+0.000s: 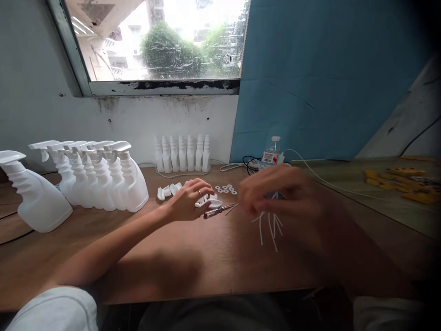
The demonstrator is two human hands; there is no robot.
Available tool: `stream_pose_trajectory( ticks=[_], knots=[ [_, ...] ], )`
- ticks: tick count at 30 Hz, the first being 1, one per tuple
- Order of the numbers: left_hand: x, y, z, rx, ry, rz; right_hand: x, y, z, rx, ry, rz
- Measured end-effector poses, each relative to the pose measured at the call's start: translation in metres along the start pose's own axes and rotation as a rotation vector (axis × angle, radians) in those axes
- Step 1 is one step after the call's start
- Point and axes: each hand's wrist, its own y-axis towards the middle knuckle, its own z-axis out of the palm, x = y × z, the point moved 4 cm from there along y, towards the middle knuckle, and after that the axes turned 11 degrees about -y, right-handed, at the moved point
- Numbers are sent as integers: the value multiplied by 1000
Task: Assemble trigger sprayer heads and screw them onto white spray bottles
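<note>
My left hand, with a ring on one finger, reaches over a small pile of white spray trigger heads. Its fingers are apart and curved, close to the nearest head; whether they touch it is hard to see. Just below lies a screwdriver with a clear handle. My right hand is smeared by motion above several thin white tubes that lie spread on the table; its fingers cannot be made out clearly. Between the hands sit several small white rings.
White spray bottles with trigger heads stand in a row at the left, one bottle apart. Several smaller white bottles line the wall. A clear water bottle and cables stand behind my right hand. Yellow pieces lie far right.
</note>
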Motion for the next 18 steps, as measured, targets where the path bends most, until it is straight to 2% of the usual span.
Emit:
stream_pose_trajectory(
  ticks=[2, 4, 7, 9, 12, 18],
  knots=[
    [33, -12, 8, 44, 63, -127, -38, 4, 12, 23, -15, 198],
    [51, -26, 14, 129, 76, -221, -88, -3, 30, 20, -88, 441],
    [56, -38, 19, 222, 76, -271, -159, -30, 60, 75, -297, 699],
    [54, -40, 22, 246, 84, -266, -191, -50, 77, 90, -368, 765],
    [52, -42, 28, 247, 102, -261, -215, -73, 94, 125, -415, 826],
    [58, -52, 41, 161, 113, -312, -224, -86, 113, 179, -511, 859]
  ],
)
